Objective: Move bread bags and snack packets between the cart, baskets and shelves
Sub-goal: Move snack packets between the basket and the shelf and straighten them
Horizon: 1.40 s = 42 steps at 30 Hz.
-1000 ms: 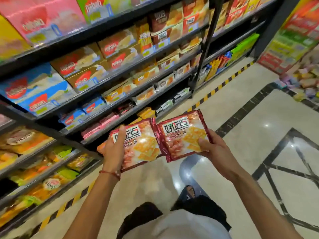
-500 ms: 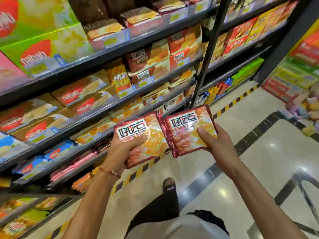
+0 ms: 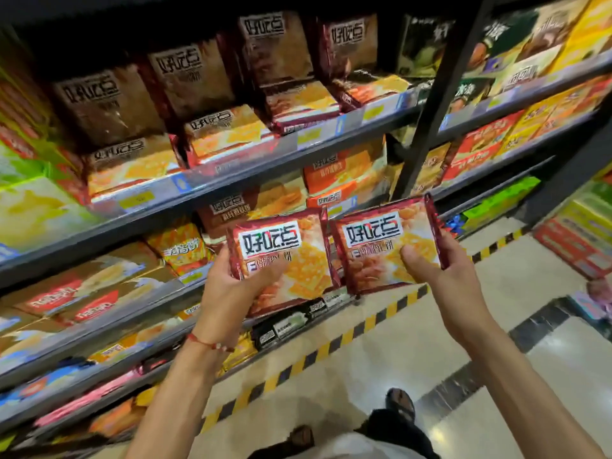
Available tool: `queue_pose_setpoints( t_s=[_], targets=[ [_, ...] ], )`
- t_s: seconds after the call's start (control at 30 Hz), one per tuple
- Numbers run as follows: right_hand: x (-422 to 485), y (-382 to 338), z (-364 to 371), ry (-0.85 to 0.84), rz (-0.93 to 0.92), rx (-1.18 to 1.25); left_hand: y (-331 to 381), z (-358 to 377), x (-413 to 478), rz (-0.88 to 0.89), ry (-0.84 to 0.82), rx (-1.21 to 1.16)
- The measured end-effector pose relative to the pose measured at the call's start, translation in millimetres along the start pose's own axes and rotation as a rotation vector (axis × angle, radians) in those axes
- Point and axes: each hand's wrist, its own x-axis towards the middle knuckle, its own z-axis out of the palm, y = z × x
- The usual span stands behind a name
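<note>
My left hand (image 3: 228, 293) grips a red and orange cracker packet (image 3: 284, 256) by its lower left edge, thumb across the front. My right hand (image 3: 443, 279) grips a matching packet (image 3: 381, 246) by its lower right side. Both packets are held upright, side by side and almost touching, in front of the shelving. On the upper shelf (image 3: 251, 164) stand and lie several packets of the same brand (image 3: 225, 127).
Shelves full of biscuit boxes and packets run along the left. A black upright post (image 3: 427, 117) divides two bays. A yellow and black floor stripe (image 3: 331, 346) edges the shelf base. Stacked boxes (image 3: 576, 233) stand at the right. My feet show below on the tiled floor.
Both hands have raised the two packets from low in the aisle up towards the higher shelves, and my view has tilted up to the same-brand packets.
</note>
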Motion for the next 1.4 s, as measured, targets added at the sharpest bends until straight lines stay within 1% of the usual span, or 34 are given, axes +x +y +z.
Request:
queue_pose_setpoints(
  t_s=[0.1,0.23,0.3,0.5,0.57,0.67,0.73,0.8,0.9,1.07,1.17,1.27,1.4],
  targets=[
    [52,-21,-21,-0.072,-0.024,0.026,15,40,14,0.043,0.098,-0.024],
    [113,-50,-53,-0.202,-0.069,0.012,35,92,29,0.13,0.206,0.039],
    [141,-62,-65,-0.258,-0.07,0.016,39,113,37,0.144,0.263,0.065],
    [193,-82,-78,-0.365,-0.045,0.107,50,154,53,0.078,0.387,-0.208],
    [199,-88,-75,-0.385,-0.053,0.113,57,160,55,0.08,0.377,-0.208],
    [206,-95,-66,-0.388,-0.089,0.115,68,160,62,0.098,0.293,-0.067],
    [211,-99,-60,-0.368,-0.121,0.136,75,155,70,0.117,0.274,-0.016],
    [214,-102,-53,-0.345,-0.138,0.171,84,149,80,0.179,0.261,-0.003],
    [216,-107,-41,-0.332,-0.155,0.19,95,141,99,0.259,0.298,-0.07],
    [217,-115,-22,-0.3,-0.141,0.208,115,139,138,0.367,0.304,-0.014],
    [220,-122,-15,-0.304,-0.158,0.205,127,142,162,0.38,0.346,-0.003],
    [228,-127,-9,-0.299,-0.155,0.2,137,144,192,0.353,0.399,-0.015],
    [241,-132,-2,-0.285,-0.143,0.202,146,152,219,0.262,0.549,0.068]
  ],
)
